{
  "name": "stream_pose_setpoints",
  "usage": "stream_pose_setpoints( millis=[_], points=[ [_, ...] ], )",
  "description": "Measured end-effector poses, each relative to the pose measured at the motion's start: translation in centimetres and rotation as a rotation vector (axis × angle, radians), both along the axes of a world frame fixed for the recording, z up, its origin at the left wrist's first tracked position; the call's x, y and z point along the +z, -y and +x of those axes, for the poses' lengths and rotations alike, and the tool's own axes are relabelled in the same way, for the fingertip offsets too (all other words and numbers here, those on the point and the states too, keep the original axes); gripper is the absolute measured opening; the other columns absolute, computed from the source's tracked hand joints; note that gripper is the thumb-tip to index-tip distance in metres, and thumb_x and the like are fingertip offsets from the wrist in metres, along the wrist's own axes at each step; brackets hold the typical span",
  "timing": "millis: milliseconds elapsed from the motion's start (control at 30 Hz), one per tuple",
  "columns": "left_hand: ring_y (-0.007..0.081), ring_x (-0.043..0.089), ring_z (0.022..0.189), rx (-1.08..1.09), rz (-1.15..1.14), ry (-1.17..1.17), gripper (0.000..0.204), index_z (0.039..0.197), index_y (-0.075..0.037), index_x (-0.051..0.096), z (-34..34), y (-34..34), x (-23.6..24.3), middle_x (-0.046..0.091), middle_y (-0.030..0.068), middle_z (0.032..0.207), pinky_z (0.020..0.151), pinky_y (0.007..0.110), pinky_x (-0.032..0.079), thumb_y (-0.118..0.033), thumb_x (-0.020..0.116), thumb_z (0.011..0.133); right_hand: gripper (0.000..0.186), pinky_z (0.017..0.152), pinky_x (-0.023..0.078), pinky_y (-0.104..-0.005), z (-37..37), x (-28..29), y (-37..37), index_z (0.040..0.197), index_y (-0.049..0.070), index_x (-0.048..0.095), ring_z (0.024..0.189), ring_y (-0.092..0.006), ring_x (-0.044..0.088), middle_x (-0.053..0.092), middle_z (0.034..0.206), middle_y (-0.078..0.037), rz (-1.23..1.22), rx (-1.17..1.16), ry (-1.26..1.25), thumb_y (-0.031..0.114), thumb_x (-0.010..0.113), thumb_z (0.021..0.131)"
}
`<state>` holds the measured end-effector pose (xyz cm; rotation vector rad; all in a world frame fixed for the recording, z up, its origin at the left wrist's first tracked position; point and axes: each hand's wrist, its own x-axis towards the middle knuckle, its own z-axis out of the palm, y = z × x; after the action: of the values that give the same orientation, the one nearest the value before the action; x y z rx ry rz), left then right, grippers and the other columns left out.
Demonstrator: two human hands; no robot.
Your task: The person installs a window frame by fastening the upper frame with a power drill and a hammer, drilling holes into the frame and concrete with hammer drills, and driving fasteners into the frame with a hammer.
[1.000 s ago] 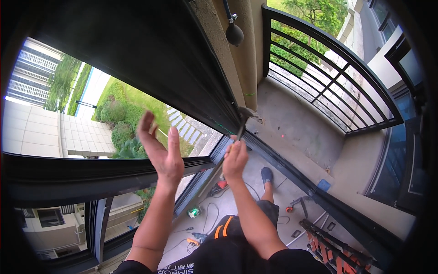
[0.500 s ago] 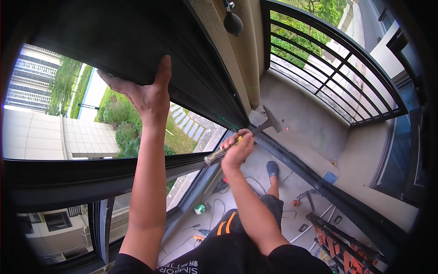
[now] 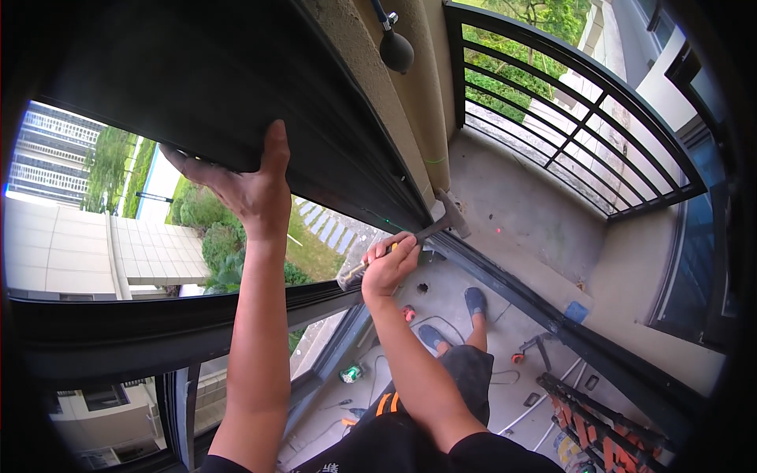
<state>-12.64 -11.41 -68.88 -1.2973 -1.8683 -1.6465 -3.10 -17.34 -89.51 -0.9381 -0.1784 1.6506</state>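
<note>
My left hand (image 3: 244,193) is raised against the lower edge of a wide black window frame (image 3: 236,94). Its thumb points up on the frame's face and the fingers stretch out along the edge, spread apart. Lower and to the right, my right hand (image 3: 392,266) is closed round the handle of a hammer (image 3: 449,217) with a metal head. The hammer head is next to the frame's corner, by the foot of the beige wall; whether it touches cannot be made out. Green laser light falls on the frame near the hammer.
A black rubber bulb (image 3: 397,52) hangs by the wall. Behind the opening is a balcony with a black railing (image 3: 583,118). On the floor lie a green-lit device (image 3: 351,373), cables and tools. An orange-and-black folding stand (image 3: 599,426) is at the lower right.
My right hand and the hammer have moved slightly left, and the hammer head has come closer to the frame's corner. The view has shifted a little; both my feet now show.
</note>
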Motion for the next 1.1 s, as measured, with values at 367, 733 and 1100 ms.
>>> stream_pose_setpoints(
  millis=[367,733,1100],
  points=[
    [0.0389,0.025,0.15,-0.028,0.016,-0.036,0.134,0.164,-0.006,-0.013,-0.6,-0.2,-0.5,0.016,0.0243,0.163,0.127,0.053,0.028,-0.037,0.089,0.083,0.04,0.044,0.041,-0.0298,-0.9,0.0,-1.0,0.092,0.009,0.045,0.048,-0.0128,0.043,0.043,0.065,-0.001,0.017,0.221,0.162,0.042,0.037,0.114],
    [0.0385,0.03,0.148,-0.027,0.055,-0.002,0.128,0.165,-0.007,-0.007,-0.5,-0.2,-0.6,0.023,0.0248,0.16,0.125,0.051,0.033,-0.038,0.088,0.084,0.04,0.041,0.042,-0.0316,-0.4,-0.2,-1.3,0.088,0.009,0.043,0.044,-0.0137,0.043,0.042,0.061,-0.003,0.023,0.226,0.09,0.038,0.037,0.115],
    [0.0402,0.029,0.149,-0.035,0.068,0.027,0.132,0.164,-0.006,-0.008,-0.8,-0.5,-0.5,0.022,0.0258,0.161,0.126,0.053,0.033,-0.043,0.089,0.083,0.041,0.039,0.04,-0.0293,-2.0,0.4,-0.2,0.085,0.01,0.041,0.043,-0.0123,0.044,0.044,0.061,-0.001,-0.025,-0.016,0.028,0.037,0.038,0.115]
  ],
)
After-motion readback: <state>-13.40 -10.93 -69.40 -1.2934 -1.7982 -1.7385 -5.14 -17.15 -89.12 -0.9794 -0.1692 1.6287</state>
